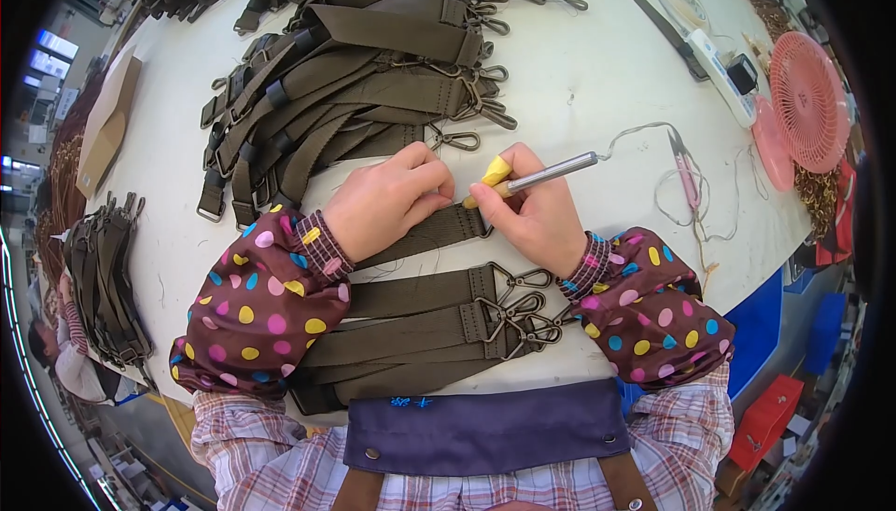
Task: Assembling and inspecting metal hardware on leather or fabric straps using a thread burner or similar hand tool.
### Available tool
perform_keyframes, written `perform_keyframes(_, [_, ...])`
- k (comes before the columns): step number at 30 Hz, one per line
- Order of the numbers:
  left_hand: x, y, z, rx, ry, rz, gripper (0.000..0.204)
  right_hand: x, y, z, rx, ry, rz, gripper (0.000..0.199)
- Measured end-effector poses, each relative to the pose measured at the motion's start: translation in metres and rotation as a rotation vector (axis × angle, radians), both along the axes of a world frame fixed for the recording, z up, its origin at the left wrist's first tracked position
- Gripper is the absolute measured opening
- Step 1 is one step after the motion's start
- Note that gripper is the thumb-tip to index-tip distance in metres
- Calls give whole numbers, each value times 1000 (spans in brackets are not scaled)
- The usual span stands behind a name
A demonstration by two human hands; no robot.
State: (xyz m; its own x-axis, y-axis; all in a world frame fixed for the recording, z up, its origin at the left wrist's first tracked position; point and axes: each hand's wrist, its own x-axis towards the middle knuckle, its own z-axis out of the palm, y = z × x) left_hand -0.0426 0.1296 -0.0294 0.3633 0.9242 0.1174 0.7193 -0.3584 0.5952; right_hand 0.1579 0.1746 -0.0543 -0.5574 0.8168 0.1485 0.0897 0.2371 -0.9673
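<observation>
My left hand [397, 198] is closed, thumb and fingertips pinched at the upper edge of a dark olive webbing strap [425, 238]. What the pinch holds is too small to make out. My right hand [537, 217] grips a corded pen-shaped tool [557, 169] with a silver barrel, its lower end close to the strap's stitched end and my left fingertips. Something yellow [497, 171] wraps a finger of that hand. Nearer to me lies a stack of similar straps [411, 324] with metal snap hooks [525, 310] at their right ends.
A large heap of straps [373, 54] with hooks and buckles covers the far table. Another bundle [107, 278] hangs at the left edge beside a cardboard piece [110, 128]. To the right are a pink fan [808, 89], a white power strip [723, 77] and pink-handled snips [689, 180].
</observation>
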Motion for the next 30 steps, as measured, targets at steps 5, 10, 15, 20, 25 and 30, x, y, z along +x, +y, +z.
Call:
perform_keyframes(5, [1, -1, 1, -8, -1, 9, 11, 0, 1, 0, 34, -32, 8, 24])
perform_keyframes(10, [1, -1, 1, 0, 1, 10, 11, 0, 1, 2, 47, -57, 2, 24])
perform_keyframes(15, [1, 0, 0, 0, 1, 15, 10, 0, 1, 1, 56, -55, -4, 24])
perform_keyframes(20, [-2, -2, 5, -41, 37, 46, 18, 0, 1, 2, 40, -42, -7, 23])
perform_keyframes(25, [-16, -32, 29, -81, 335, 140, 38, 10, 4, 7, 124, 45, -10, 23])
perform_keyframes(30, [-21, -58, 26, -122, 328, 173, 36, 23, 8, 6, 312, -193, 35, 17])
